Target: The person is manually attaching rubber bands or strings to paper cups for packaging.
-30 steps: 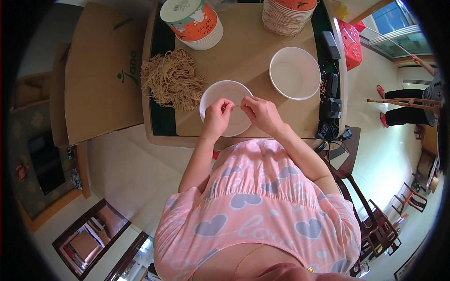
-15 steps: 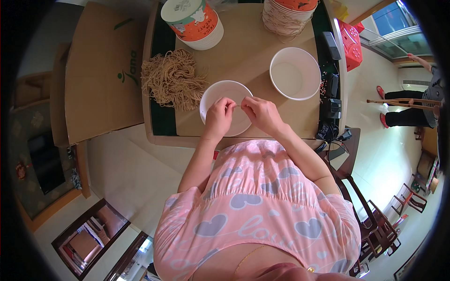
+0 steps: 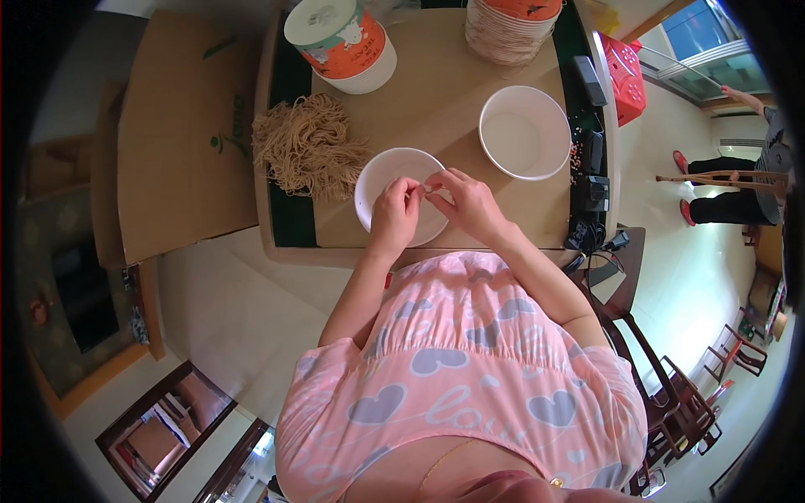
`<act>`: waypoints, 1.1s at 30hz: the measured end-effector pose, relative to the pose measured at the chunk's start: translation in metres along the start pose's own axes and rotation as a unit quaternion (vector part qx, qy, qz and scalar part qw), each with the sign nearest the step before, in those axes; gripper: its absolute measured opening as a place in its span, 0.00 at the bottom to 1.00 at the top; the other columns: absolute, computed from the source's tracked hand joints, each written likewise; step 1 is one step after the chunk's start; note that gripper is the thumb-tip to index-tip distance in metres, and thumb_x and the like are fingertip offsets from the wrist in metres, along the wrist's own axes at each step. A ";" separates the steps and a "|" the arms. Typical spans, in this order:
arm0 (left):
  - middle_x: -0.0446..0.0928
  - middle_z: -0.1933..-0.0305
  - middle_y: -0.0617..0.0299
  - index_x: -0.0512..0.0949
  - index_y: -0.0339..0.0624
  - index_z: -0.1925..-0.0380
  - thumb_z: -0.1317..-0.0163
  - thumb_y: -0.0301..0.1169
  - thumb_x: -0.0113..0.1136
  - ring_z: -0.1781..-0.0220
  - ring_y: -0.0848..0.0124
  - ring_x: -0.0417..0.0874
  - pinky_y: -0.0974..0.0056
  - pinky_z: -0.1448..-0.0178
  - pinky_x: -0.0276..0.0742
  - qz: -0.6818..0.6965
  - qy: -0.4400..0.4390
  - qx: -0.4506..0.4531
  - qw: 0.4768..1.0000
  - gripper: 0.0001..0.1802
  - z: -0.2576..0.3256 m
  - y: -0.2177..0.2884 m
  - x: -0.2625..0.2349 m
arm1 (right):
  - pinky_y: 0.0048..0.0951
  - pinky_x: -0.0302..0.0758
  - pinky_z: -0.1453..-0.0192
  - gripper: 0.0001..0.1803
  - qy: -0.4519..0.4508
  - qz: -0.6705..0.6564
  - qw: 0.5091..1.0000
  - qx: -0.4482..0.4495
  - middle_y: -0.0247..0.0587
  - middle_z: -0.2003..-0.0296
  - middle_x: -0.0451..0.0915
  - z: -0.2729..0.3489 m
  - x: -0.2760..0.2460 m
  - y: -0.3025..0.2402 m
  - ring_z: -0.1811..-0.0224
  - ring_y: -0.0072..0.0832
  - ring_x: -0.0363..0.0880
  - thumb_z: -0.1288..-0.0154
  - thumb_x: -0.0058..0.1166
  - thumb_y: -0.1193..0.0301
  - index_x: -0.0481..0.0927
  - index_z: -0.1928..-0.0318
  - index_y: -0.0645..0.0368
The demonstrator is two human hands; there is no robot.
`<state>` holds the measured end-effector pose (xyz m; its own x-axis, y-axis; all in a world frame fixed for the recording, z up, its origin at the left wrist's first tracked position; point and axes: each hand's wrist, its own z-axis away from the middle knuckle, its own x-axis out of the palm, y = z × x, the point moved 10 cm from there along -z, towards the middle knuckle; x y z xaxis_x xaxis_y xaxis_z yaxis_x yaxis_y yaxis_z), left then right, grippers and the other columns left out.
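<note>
A white paper bowl (image 3: 381, 176) stands on the brown table (image 3: 436, 101) right in front of me. Both my hands are over its near side, fingertips meeting. My left hand (image 3: 394, 214) and my right hand (image 3: 465, 201) pinch a small pale item between them; what it is I cannot make out. A heap of dry tan noodles (image 3: 309, 147) lies on the table just left of the bowl. A second empty white bowl (image 3: 524, 132) sits to the right.
A large orange-and-white tub with a lid (image 3: 340, 42) stands at the back left, a stack of bowls (image 3: 511, 25) at the back right. Black devices and cables (image 3: 591, 180) line the table's right edge. A cardboard box (image 3: 180, 134) is on the left. Another person (image 3: 746, 180) stands at far right.
</note>
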<state>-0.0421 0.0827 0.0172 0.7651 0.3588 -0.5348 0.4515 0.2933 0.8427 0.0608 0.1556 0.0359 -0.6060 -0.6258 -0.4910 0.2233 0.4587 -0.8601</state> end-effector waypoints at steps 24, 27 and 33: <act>0.77 0.74 0.69 0.78 0.35 0.69 0.36 0.24 0.56 0.72 0.84 0.73 0.76 0.67 0.68 0.179 -0.118 -0.117 0.970 0.05 0.014 0.013 0.007 | 0.29 0.77 0.68 0.06 -0.009 -0.039 0.998 -0.044 0.40 0.68 0.76 0.012 -0.019 -0.015 0.71 0.34 0.79 0.44 0.58 0.79 0.77 0.65 0.60; 0.76 0.75 0.70 0.78 0.37 0.70 0.37 0.25 0.57 0.75 0.86 0.69 0.78 0.71 0.63 0.199 -0.137 -0.124 0.962 0.04 0.019 0.025 0.007 | 0.31 0.77 0.67 0.06 0.001 -0.048 0.998 -0.030 0.39 0.67 0.75 0.018 -0.021 -0.003 0.69 0.35 0.78 0.45 0.59 0.78 0.77 0.66 0.59; 0.75 0.75 0.70 0.79 0.37 0.70 0.38 0.24 0.58 0.77 0.86 0.66 0.79 0.73 0.60 0.313 -0.179 -0.118 0.925 0.03 0.031 0.051 0.006 | 0.32 0.77 0.66 0.05 0.000 -0.061 0.997 0.041 0.41 0.67 0.74 0.029 -0.015 0.029 0.68 0.35 0.78 0.44 0.58 0.77 0.76 0.66 0.59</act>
<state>-0.0002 0.0728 0.0592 0.9651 0.2189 0.1437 -0.2116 0.3284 0.9206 0.0984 0.1599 0.0140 -0.6325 -0.6741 -0.3815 0.2095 0.3252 -0.9221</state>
